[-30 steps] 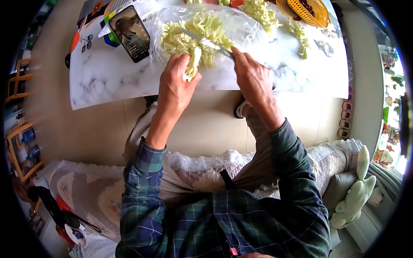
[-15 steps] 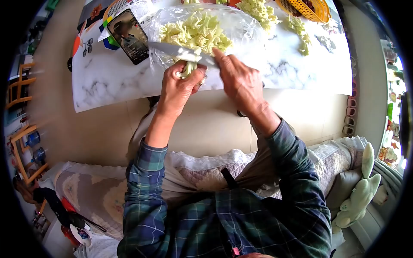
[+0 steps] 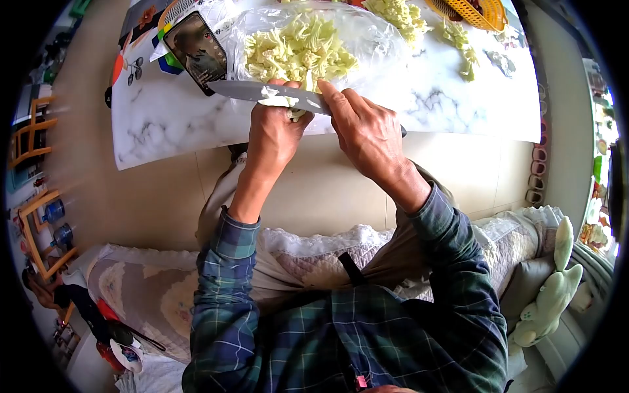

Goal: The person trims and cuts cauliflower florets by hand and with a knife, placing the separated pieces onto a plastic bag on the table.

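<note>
My right hand [image 3: 368, 134] grips a kitchen knife [image 3: 237, 90] by its handle. The blade points left and lies across the top of my left hand [image 3: 276, 134], with white scraps stuck to it. Closed fingers of the left hand hold a piece of cauliflower [image 3: 298, 114], mostly hidden by the blade and the hand. Just beyond both hands, a heap of cut cauliflower florets [image 3: 301, 49] rests on a clear plastic bag [image 3: 377, 49].
A phone [image 3: 196, 52] with a lit screen lies left of the bag on the marble-patterned table [image 3: 458, 111]. More cauliflower [image 3: 401, 23] sits at the back, near a yellow basket [image 3: 481, 14]. A crumpled clear wrapper [image 3: 501, 63] lies at the right. Below is a quilted sofa [image 3: 314, 252].
The knife has moved down and left, from above the cauliflower piece to across my left hand. White scraps now show on the blade. My left hand has turned, its back facing up.
</note>
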A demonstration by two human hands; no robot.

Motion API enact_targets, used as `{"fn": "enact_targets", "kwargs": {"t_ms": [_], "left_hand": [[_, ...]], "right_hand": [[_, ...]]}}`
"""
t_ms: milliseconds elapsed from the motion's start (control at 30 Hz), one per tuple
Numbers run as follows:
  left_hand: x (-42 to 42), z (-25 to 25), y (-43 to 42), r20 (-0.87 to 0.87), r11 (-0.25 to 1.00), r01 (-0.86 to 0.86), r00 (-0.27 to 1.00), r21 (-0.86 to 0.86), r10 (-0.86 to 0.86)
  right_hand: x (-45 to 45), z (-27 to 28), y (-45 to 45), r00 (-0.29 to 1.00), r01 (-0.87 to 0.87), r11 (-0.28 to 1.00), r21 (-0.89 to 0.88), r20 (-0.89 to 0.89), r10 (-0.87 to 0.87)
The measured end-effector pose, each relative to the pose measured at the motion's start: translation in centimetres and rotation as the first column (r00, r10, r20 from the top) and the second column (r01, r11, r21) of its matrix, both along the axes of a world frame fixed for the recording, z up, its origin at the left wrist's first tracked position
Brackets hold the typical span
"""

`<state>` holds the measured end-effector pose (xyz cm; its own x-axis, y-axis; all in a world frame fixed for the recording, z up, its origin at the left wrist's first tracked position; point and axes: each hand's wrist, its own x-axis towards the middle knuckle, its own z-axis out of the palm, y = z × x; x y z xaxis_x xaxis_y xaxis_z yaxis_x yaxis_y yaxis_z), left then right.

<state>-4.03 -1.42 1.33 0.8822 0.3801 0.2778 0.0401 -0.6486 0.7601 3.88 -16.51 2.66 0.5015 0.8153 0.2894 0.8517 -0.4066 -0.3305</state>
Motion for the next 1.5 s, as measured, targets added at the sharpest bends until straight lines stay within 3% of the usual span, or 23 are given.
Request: {"fn": "enact_targets", "kwargs": {"t_ms": [100, 200, 267, 400, 467, 633, 700, 800, 900, 1000, 1167, 1233, 1267, 1333, 1500], "left_hand": [[-0.3, -0.2, 0.1, 0.027, 0.995, -0.024, 0.999, -0.098, 0.026], [-0.1, 0.2, 0.3, 0.008, 0.974, -0.03, 0.999, -0.223, 0.033], [-0.1, 0.3, 0.3, 0.009, 0.943, 0.006, 1.0, -0.334, -0.003], [0.1, -1.0, 0.5, 0.077, 0.965, 0.021, 0.997, -0.261, -0.001], [0.1, -1.2, 0.6, -0.007, 0.998, 0.024, 1.0, -0.056, -0.025], [0.1, -0.6, -0.2, 0.034, 0.975, 0.026, 0.999, -0.22, -0.019], [0.0, 0.0, -0.4, -0.006, 0.907, 0.006, 1.0, -0.422, -0.009], [-0.2, -0.2, -0.3, 0.018, 0.873, 0.018, 1.0, -0.487, -0.01], [-0.1, 0.2, -0.4, -0.073, 0.846, -0.069, 0.997, -0.529, 0.036], [-0.2, 1.2, -0.2, -0.071, 0.762, -0.02, 0.997, -0.647, -0.034], [0.3, 0.2, -0.1, -0.076, 0.807, -0.057, 0.997, -0.588, 0.015], [0.4, -0.3, 0.1, -0.063, 0.93, -0.02, 0.998, -0.366, -0.003], [0.5, -1.3, 0.5, -0.122, 0.996, -0.056, 0.991, -0.073, 0.047], [0.5, -1.8, 0.1, -0.009, 0.963, -0.073, 0.997, -0.258, 0.073], [0.5, -0.9, 0.2, -0.026, 0.937, -0.044, 0.999, -0.348, 0.038]], "right_hand": [[0.7, -0.7, -0.2, 1.0, 0.027, 0.999, 0.036, 0.002, -0.027], [2.3, -1.5, -0.7, 0.978, 0.202, 0.975, -0.094, -0.023, -0.205], [2.4, -1.1, -0.9, 0.966, 0.25, 0.966, -0.059, -0.058, -0.254], [0.2, 0.1, -0.2, 0.998, 0.056, 0.995, 0.084, -0.032, -0.054], [-0.5, 0.3, 0.3, 0.999, 0.005, 0.996, 0.084, -0.036, -0.002], [-0.5, 0.0, 0.6, 0.999, 0.008, 0.999, 0.043, -0.039, -0.006], [-0.4, -0.3, 0.5, 0.999, 0.008, 0.999, 0.042, -0.039, -0.007], [0.2, -0.6, 0.4, 1.0, 0.008, 0.997, 0.075, -0.017, -0.007], [0.8, -0.9, 0.0, 0.997, 0.076, 0.997, 0.006, -0.024, -0.076], [2.4, -1.6, -0.7, 0.978, 0.198, 0.978, -0.061, -0.06, -0.201], [0.5, -0.4, -0.2, 0.993, 0.085, 0.995, 0.052, -0.081, -0.081], [-0.5, 0.4, 0.3, 0.998, 0.031, 0.997, 0.071, -0.064, -0.027], [-0.7, 0.6, 0.6, 0.999, 0.007, 0.997, 0.083, -0.042, -0.004], [-1.0, 0.4, 1.0, 0.999, 0.004, 0.997, 0.074, -0.034, -0.002], [-0.8, 0.1, 1.0, 1.0, -0.004, 0.998, 0.066, -0.028, 0.006]]}}
